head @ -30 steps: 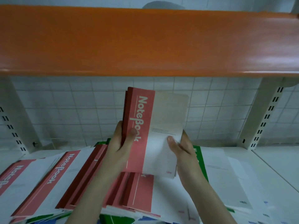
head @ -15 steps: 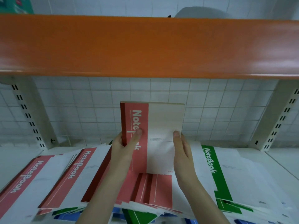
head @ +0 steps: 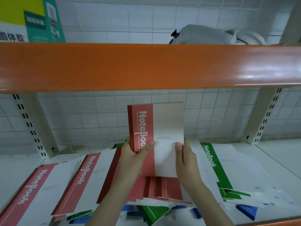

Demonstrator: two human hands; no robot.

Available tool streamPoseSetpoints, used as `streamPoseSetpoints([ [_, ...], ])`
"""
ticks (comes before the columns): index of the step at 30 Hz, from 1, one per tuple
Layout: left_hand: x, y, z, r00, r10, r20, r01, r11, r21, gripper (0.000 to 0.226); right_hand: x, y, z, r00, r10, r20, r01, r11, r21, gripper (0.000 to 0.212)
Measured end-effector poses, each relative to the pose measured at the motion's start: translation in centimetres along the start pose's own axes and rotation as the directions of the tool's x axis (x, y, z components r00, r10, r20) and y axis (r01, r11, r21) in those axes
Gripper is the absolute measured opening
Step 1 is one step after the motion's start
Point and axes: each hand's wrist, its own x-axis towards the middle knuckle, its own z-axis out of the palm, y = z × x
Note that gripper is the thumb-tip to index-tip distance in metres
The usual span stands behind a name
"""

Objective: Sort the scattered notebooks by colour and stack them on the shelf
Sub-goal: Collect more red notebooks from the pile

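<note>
A white tiled wall (head: 97,121) backs a rack with slotted cream uprights (head: 31,126) at both sides. A broad orange shelf board (head: 146,66) runs across above, with a grey bundle (head: 203,35) lying on top toward its right end and a green and yellow poster (head: 40,20) behind its left end. Below it is the white shelf (head: 280,154), covered from its left edge to past the middle with a loose spread of notebooks. Red notebooks (head: 78,181) lie fanned over the left half, green notebooks (head: 215,163) lie right of centre, and blue notebooks (head: 247,211) poke out from under the pile along the front edge. Near the middle of the shelf, a red notebook (head: 156,137) stands upright, its lower edge touching the pile. The left hand (head: 135,154) grips its red spine side, thumb across the cover. The right hand (head: 185,159) holds the white right side, thumb lying on the front.
</note>
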Motion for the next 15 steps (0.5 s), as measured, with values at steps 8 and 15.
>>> streamPoseSetpoints([
  [8, -0.9, 1.6, -1.0, 0.939, -0.273, 0.208, 0.208, 0.934, 0.290, 0.041, -1.4, -0.8, -2.2, 0.905, 0.421, 0.051, -0.412, 0.902, -0.129, 0.036],
  [15, -2.7, 1.6, 0.7, 0.876, -0.373, 0.306, 0.306, 0.920, 0.246, 0.031, -4.2, -0.5, -4.7, 0.848, 0.526, -0.062, -0.530, 0.839, -0.120, 0.036],
])
